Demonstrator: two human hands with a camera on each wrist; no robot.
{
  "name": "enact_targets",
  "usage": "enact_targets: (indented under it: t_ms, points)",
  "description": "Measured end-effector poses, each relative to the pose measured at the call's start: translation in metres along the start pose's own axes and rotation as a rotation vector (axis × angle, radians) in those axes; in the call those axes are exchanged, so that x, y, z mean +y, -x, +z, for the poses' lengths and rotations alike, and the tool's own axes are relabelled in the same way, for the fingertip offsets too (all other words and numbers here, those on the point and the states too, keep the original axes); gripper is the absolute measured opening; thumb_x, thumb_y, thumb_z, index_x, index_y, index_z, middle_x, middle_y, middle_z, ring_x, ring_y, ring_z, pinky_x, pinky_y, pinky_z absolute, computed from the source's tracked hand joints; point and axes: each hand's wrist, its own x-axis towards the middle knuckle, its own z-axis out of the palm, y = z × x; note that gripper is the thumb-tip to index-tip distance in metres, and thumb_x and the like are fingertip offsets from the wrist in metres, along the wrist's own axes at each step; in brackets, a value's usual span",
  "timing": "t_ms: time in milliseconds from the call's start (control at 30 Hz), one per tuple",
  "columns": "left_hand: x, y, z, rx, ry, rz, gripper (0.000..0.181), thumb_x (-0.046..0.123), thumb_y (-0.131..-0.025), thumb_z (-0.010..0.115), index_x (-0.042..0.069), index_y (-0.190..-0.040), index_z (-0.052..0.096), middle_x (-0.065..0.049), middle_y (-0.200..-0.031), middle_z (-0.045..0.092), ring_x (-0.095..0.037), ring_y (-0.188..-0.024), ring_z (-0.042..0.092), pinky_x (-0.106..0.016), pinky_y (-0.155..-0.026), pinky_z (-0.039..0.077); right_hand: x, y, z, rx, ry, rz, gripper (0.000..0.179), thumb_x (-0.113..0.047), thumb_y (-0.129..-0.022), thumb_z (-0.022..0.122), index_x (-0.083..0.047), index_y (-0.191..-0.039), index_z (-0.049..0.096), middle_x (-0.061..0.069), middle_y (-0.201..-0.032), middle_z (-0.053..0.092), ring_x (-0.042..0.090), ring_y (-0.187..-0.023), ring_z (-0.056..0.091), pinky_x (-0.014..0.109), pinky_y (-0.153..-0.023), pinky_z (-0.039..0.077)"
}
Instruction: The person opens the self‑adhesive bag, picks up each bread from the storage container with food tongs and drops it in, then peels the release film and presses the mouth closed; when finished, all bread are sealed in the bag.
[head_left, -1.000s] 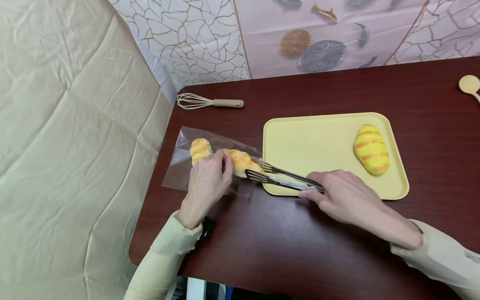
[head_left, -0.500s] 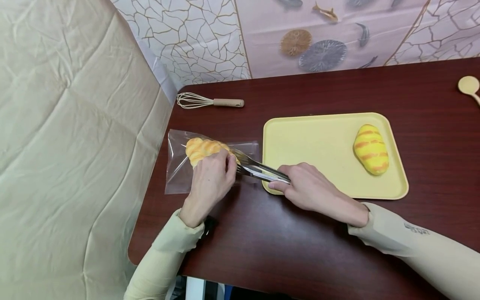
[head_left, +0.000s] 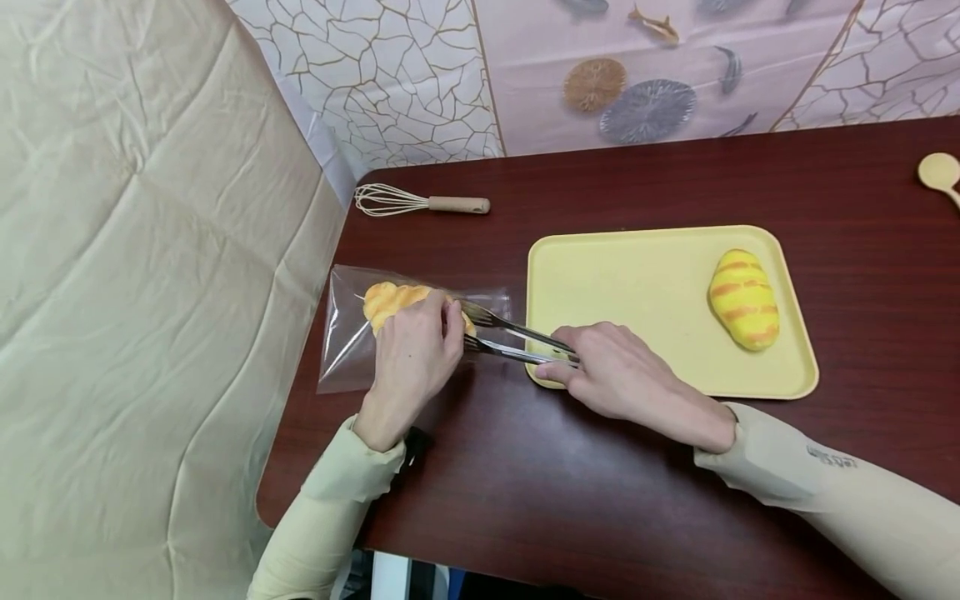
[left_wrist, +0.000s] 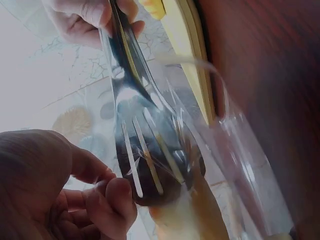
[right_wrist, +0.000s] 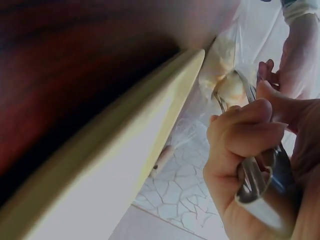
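A clear plastic bag (head_left: 348, 354) lies on the table at the left, with golden twisted bread (head_left: 386, 302) inside it. My left hand (head_left: 414, 358) pinches the bag near its mouth and covers part of the bread in the head view. My right hand (head_left: 630, 371) grips metal tongs (head_left: 512, 352), which reach leftward over the tray's edge into the bag. In the left wrist view their slotted blade (left_wrist: 145, 150) is beside the bread's end. Whether the blades touch the bread is hard to tell. Two bread parts sit close together in the right wrist view.
A yellow tray (head_left: 615, 275) stands right of the bag, with a yellow striped loaf (head_left: 744, 300) at its right end. A whisk (head_left: 420, 202) lies behind the bag. A spoon (head_left: 939, 173) is at the far right. Padded cloth hangs along the table's left side.
My right hand has moved left, carrying the bread in the tongs into the bag beside the other bread. The tong blades have since spread apart slightly. The left hand has hardly moved.
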Motion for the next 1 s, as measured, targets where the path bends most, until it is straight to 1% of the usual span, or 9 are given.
enact_targets:
  t_ms: [200,367,433,467,600,667,833,933,1000]
  points:
    - [0.001,0.002,0.001,-0.003,0.004,0.008,0.025,0.016,-0.102,0.062,0.005,-0.08,0.063,-0.015,-0.063,0.065,-0.044,-0.06,0.069,-0.054,-0.05,0.053,0.0,-0.007,0.002,-0.006,-0.029,0.002,0.026,-0.035,-0.1,0.077,-0.015,-0.087,0.066,-0.003,-0.063,0.049,0.016,-0.062,0.048,0.03,-0.062,0.04]
    - [0.001,0.001,0.002,0.015,0.004,0.002,0.024,0.017,-0.103,0.063,0.006,-0.082,0.065,-0.014,-0.065,0.068,-0.043,-0.061,0.07,-0.055,-0.051,0.053,0.003,-0.012,0.008,0.015,-0.013,-0.027,0.029,-0.037,-0.097,0.081,-0.014,-0.088,0.065,-0.002,-0.061,0.05,0.017,-0.06,0.047,0.032,-0.057,0.038]
    - [0.0,0.001,0.001,0.021,0.004,0.001,0.024,0.018,-0.103,0.063,0.006,-0.083,0.066,-0.014,-0.066,0.069,-0.043,-0.062,0.071,-0.055,-0.052,0.054,0.014,-0.016,0.019,0.044,0.016,-0.046,0.032,-0.042,-0.096,0.082,-0.016,-0.089,0.065,-0.004,-0.061,0.05,0.016,-0.059,0.047,0.033,-0.055,0.037]
    - [0.0,0.0,0.001,0.023,0.004,0.002,0.024,0.019,-0.104,0.063,0.006,-0.084,0.066,-0.014,-0.067,0.069,-0.043,-0.063,0.071,-0.055,-0.053,0.054,0.016,-0.017,0.021,0.042,0.012,-0.052,0.033,-0.044,-0.096,0.082,-0.017,-0.09,0.065,-0.004,-0.062,0.051,0.016,-0.06,0.047,0.033,-0.054,0.037]
    - [0.0,0.0,0.001,0.031,0.002,0.009,0.024,0.019,-0.104,0.063,0.005,-0.085,0.067,-0.014,-0.067,0.07,-0.044,-0.063,0.072,-0.055,-0.053,0.053,0.022,-0.021,0.026,-0.009,0.015,-0.025,0.039,-0.052,-0.097,0.078,-0.016,-0.09,0.064,-0.003,-0.064,0.052,0.016,-0.059,0.049,0.033,-0.053,0.038]
    - [-0.001,0.0,0.002,0.042,-0.003,0.014,0.026,0.019,-0.105,0.063,0.005,-0.084,0.067,-0.015,-0.067,0.07,-0.044,-0.062,0.071,-0.055,-0.052,0.053,0.011,-0.018,0.014,-0.085,-0.011,0.026,0.04,-0.05,-0.098,0.077,-0.014,-0.09,0.064,0.0,-0.067,0.055,0.019,-0.06,0.051,0.033,-0.055,0.04]
    - [-0.002,-0.002,0.002,0.067,-0.016,0.018,0.029,0.019,-0.105,0.061,0.004,-0.08,0.066,-0.016,-0.065,0.069,-0.046,-0.061,0.07,-0.056,-0.051,0.052,-0.001,-0.012,-0.006,-0.217,-0.002,0.139,0.041,-0.052,-0.1,0.074,-0.012,-0.091,0.064,0.003,-0.076,0.059,0.021,-0.068,0.055,0.032,-0.061,0.042]
    - [-0.002,-0.002,0.002,0.054,-0.013,0.01,0.03,0.019,-0.104,0.062,0.005,-0.078,0.065,-0.015,-0.065,0.068,-0.045,-0.06,0.069,-0.056,-0.052,0.052,0.0,-0.011,-0.011,-0.226,-0.008,0.136,0.042,-0.052,-0.1,0.073,-0.013,-0.088,0.065,0.004,-0.075,0.059,0.021,-0.069,0.055,0.032,-0.061,0.042]
    - [-0.002,-0.001,0.002,0.029,-0.002,0.005,0.031,0.019,-0.104,0.063,0.006,-0.076,0.064,-0.014,-0.064,0.067,-0.043,-0.059,0.069,-0.055,-0.051,0.052,0.006,-0.012,-0.006,-0.192,-0.002,0.097,0.041,-0.052,-0.1,0.073,-0.014,-0.084,0.065,0.002,-0.071,0.057,0.019,-0.067,0.054,0.032,-0.06,0.042]
